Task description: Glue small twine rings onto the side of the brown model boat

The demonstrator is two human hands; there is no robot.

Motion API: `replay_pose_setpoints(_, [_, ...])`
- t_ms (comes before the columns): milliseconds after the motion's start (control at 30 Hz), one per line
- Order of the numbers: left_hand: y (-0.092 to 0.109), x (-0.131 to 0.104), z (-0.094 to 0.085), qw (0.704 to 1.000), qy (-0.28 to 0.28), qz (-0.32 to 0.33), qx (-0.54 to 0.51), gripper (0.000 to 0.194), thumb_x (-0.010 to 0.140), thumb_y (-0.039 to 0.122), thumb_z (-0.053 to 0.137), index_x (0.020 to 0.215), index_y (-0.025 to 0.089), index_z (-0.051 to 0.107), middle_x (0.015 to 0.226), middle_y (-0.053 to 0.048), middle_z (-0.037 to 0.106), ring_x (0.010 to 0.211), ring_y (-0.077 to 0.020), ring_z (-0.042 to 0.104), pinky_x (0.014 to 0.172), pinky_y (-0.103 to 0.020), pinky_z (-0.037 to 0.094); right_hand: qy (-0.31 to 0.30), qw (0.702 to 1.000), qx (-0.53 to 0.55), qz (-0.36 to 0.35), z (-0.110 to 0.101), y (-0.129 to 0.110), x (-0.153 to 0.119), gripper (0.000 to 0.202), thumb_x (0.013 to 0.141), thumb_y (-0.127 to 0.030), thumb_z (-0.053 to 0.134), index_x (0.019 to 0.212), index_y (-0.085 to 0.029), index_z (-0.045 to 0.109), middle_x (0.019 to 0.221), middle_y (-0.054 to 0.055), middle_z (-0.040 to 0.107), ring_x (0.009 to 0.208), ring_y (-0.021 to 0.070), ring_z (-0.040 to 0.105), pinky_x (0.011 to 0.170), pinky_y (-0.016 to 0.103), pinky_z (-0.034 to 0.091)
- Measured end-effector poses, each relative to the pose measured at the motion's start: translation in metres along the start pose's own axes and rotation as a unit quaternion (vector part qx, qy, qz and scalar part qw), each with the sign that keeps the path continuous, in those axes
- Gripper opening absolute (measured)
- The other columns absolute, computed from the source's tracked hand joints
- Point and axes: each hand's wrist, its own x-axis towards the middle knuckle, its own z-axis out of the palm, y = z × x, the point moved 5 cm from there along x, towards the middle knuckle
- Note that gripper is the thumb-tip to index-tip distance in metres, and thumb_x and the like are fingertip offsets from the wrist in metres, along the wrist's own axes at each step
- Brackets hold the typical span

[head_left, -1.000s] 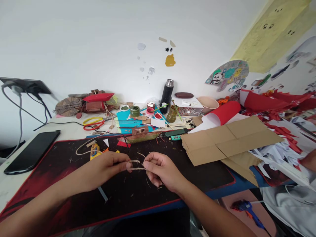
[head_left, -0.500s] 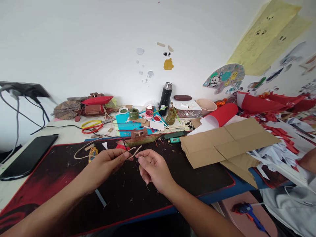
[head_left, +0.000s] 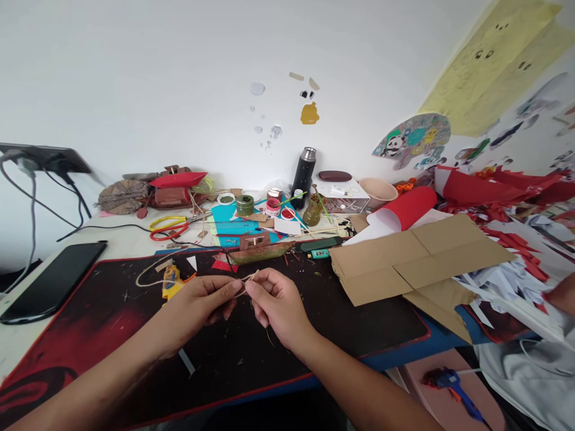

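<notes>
A thin beige string (head_left: 148, 284) loops from the left of the mat into my fingers. My left hand (head_left: 206, 302) is closed, thumb and forefinger pinching the string. Close against it, my right hand (head_left: 276, 302) also pinches the string near its end; a fine strand hangs below these fingers. Both hands are raised over the dark mat (head_left: 215, 371). Just behind them sits a small model boat (head_left: 258, 254) with a green hull and brown cabin. A yellow tool (head_left: 172, 286), perhaps a glue gun, lies left of my left hand, partly hidden by it.
Flattened cardboard (head_left: 422, 251) covers the mat's right side. A phone (head_left: 51, 281) lies far left. Pliers with yellow and red handles (head_left: 168, 227), paint jars (head_left: 245, 205) and a black flask (head_left: 303, 176) stand behind. A blue glue gun (head_left: 460, 389) rests on a pink stool.
My hands have come together. My right hand has moved onto the string, and the two crossed string ends now sit between the fingers of both hands.
</notes>
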Motion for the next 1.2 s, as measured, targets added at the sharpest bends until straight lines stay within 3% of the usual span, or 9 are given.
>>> replay_pose_setpoints(233, [0.002, 0.000, 0.002, 0.998, -0.004, 0.029, 0.063, 0.075, 0.085, 0.094, 0.055, 0.066, 0.023, 0.061, 0.059, 0.001, 0.059, 0.055, -0.0147, 0.047, 0.051, -0.028, 0.033, -0.001, 1.000, 0.009, -0.001, 0.000, 0.006, 0.001, 0.043, 0.087, -0.059, 0.085, 0.089, -0.022, 0.064, 0.050, -0.013, 0.050, 0.036, 0.0064, 0.037, 0.036, 0.020, 0.026])
replay_pose_setpoints(367, [-0.006, -0.002, 0.007, 0.996, -0.037, 0.028, 0.079, 0.074, 0.088, 0.094, 0.052, 0.073, 0.022, 0.063, 0.060, 0.002, 0.055, 0.057, -0.0148, 0.044, 0.053, -0.028, 0.033, -0.002, 1.000, 0.019, 0.012, -0.001, 0.010, 0.001, 0.046, 0.085, -0.062, 0.087, 0.090, -0.021, 0.065, 0.060, -0.008, 0.062, 0.037, 0.0056, 0.040, 0.035, 0.020, 0.028])
replay_pose_setpoints(467, [-0.010, -0.002, 0.010, 0.995, -0.030, 0.037, 0.091, 0.072, 0.091, 0.091, 0.051, 0.080, 0.022, 0.066, 0.066, 0.004, 0.049, 0.062, -0.0151, 0.041, 0.056, -0.028, 0.033, -0.006, 1.000, 0.022, 0.021, 0.000, 0.011, 0.001, 0.046, 0.086, -0.061, 0.086, 0.091, -0.020, 0.066, 0.060, -0.006, 0.067, 0.037, 0.0060, 0.041, 0.036, 0.020, 0.027])
replay_pose_setpoints(700, [-0.015, -0.001, 0.011, 0.992, -0.005, 0.049, 0.116, 0.066, 0.095, 0.085, 0.050, 0.080, 0.023, 0.066, 0.069, 0.003, 0.051, 0.066, -0.0165, 0.043, 0.060, -0.029, 0.036, 0.001, 0.998, 0.054, 0.008, -0.004, 0.007, 0.000, 0.046, 0.086, -0.062, 0.086, 0.091, -0.021, 0.066, 0.049, -0.012, 0.052, 0.037, 0.0070, 0.036, 0.036, 0.020, 0.027])
replay_pose_setpoints(967, [-0.011, 0.001, 0.015, 0.997, -0.039, 0.039, 0.062, 0.077, 0.089, 0.095, 0.051, 0.082, 0.021, 0.070, 0.064, 0.005, 0.046, 0.059, -0.0144, 0.037, 0.054, -0.028, 0.032, 0.004, 0.998, 0.055, 0.015, -0.002, 0.011, 0.004, 0.044, 0.085, -0.060, 0.086, 0.089, -0.020, 0.066, 0.059, -0.006, 0.065, 0.039, 0.0063, 0.041, 0.036, 0.020, 0.029])
replay_pose_setpoints(1200, [-0.010, 0.001, 0.015, 0.994, -0.056, 0.041, 0.083, 0.074, 0.093, 0.092, 0.049, 0.077, 0.022, 0.065, 0.063, 0.004, 0.051, 0.060, -0.0151, 0.043, 0.057, -0.029, 0.036, 0.002, 0.999, 0.043, 0.008, -0.004, 0.009, 0.005, 0.039, 0.087, -0.056, 0.084, 0.090, -0.021, 0.067, 0.048, -0.010, 0.056, 0.039, 0.0081, 0.042, 0.038, 0.020, 0.030])
